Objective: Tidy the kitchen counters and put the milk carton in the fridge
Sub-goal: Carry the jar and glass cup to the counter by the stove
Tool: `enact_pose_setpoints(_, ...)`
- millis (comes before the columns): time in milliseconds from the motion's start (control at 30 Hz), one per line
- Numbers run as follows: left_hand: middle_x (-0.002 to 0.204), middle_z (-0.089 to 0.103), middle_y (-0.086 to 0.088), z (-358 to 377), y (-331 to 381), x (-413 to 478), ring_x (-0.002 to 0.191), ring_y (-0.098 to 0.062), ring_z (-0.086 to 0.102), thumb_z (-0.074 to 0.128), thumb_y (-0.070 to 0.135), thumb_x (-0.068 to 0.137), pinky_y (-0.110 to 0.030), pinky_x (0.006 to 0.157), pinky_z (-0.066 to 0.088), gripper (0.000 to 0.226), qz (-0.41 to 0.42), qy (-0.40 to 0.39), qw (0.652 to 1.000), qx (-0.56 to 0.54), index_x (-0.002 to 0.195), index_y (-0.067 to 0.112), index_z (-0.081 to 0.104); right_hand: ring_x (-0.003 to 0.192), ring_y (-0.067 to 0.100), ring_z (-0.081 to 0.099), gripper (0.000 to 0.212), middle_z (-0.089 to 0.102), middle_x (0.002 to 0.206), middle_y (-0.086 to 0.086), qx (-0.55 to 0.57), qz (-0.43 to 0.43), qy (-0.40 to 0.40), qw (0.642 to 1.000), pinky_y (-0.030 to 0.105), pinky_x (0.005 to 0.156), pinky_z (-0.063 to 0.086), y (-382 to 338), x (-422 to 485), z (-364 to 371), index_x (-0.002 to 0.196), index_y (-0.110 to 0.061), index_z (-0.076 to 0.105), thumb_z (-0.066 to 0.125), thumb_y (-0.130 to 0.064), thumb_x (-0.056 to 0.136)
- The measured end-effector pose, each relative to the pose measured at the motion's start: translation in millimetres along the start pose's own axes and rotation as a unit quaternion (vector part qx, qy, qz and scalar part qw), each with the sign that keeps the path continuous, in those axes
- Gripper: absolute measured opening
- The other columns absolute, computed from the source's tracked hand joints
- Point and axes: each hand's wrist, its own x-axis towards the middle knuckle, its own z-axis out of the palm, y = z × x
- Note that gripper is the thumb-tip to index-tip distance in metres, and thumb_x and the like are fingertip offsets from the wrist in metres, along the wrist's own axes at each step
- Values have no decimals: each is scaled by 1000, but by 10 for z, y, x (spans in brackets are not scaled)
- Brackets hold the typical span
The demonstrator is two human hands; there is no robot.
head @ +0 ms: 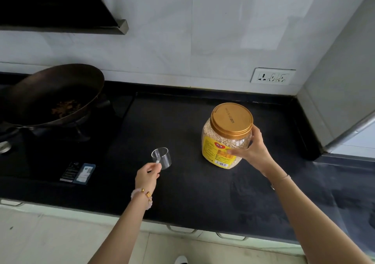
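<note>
A clear plastic jar of oats with a gold lid and a yellow label stands on the black counter. My right hand wraps around its right side. To its left, a small clear measuring scoop rests on or just above the counter; which one I cannot tell. My left hand pinches the scoop's white handle. No milk carton is in view.
A dark wok with food scraps sits on the gas stove at the left, under the range hood. A wall socket is on the tiled backsplash. A grey fridge side bounds the counter at the right.
</note>
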Motion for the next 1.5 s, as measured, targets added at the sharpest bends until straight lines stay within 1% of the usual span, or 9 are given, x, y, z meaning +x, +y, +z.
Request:
enact_pose_setpoints(200, 108, 59, -5, -227, -30, -317, 94, -18, 60, 57, 25, 87, -20, 71, 45, 18, 57, 11, 996, 70, 95, 12, 65, 121, 16, 46, 107, 43, 126, -3, 11, -7, -16, 1000, 43, 100, 46, -58, -11, 17, 139, -25, 15, 83, 0, 60)
enact_pose_setpoints(333, 110, 54, -2, -340, -13, -568, 94, -13, 56, 58, 18, 87, -12, 71, 41, 10, 108, 29, 992, 67, 89, 13, 66, 123, 16, 46, 113, 42, 134, 0, 10, -16, 27, 999, 43, 101, 46, -33, -97, 111, 139, -31, 22, 90, -13, 51)
enact_pose_setpoints(467, 112, 63, -3, -459, -45, -792, 103, -17, 60, 58, 21, 87, -33, 90, 50, 12, 88, 18, 996, -5, 86, 31, 63, 126, 15, 39, 111, 36, 137, 0, -27, -43, 73, 996, 40, 101, 43, -60, -180, 217, 140, -31, 28, 90, -21, 49)
enact_pose_setpoints(700, 102, 67, -15, -586, 24, -1179, 104, -25, 62, 53, 12, 90, -34, 91, 51, 16, 64, 40, 985, -157, 95, 8, 67, 115, 17, 56, 92, 53, 128, -1, 53, -33, 98, 993, 46, 91, 53, -121, -412, 246, 127, -34, 45, 90, -34, 47)
enact_pose_setpoints(867, 101, 70, -11, -739, -17, -1458, 101, -19, 66, 55, 16, 88, -24, 86, 56, 17, 49, 75, 970, -224, 97, 9, 68, 96, 11, 67, 63, 67, 103, -9, 108, -78, 51, 990, 37, 80, 56, -337, -647, 356, 104, -41, 53, 82, -4, 62)
enact_pose_setpoints(1000, 102, 69, -16, -1007, -112, -1666, 103, -22, 66, 60, 17, 86, -33, 94, 49, 15, 40, 118, 956, -267, 94, 9, 69, 91, 6, 69, 66, 69, 101, -11, 111, -113, -13, 987, 26, 72, 56, -609, -796, 670, 101, -47, 53, 83, -3, 61)
enact_pose_setpoints(1200, 103, 69, -17, -1683, -410, -2022, 104, -25, 65, 65, 11, 77, -32, 93, 53, 14, 63, 194, 923, -327, 89, 4, 68, 104, 19, 64, 75, 64, 116, 0, 124, -120, -110, 979, 42, 83, 54, -933, -1191, 1476, 124, -26, 51, 85, -7, 59)
enact_pose_setpoints(1400, 103, 70, -16, -2641, -922, -2385, 100, -25, 65, 57, 9, 87, -23, 86, 55, 15, 78, 284, 879, -375, 93, -1, 67, 85, 6, 69, 61, 71, 92, -13, 99, -137, -221, 961, 29, 69, 55, -1234, -1790, 2644, 99, -40, 58, 83, 0, 60)
enact_pose_setpoints(1500, 106, 69, -18, -3215, -1217, -2590, 99, -25, 64, 56, 9, 87, -25, 87, 55, 17, 79, 318, 866, -378, 94, -1, 67, 88, 8, 69, 63, 71, 97, -10, 91, -135, -275, 948, 31, 72, 56, -1350, -2143, 3342, 103, -38, 59, 84, -1, 59)
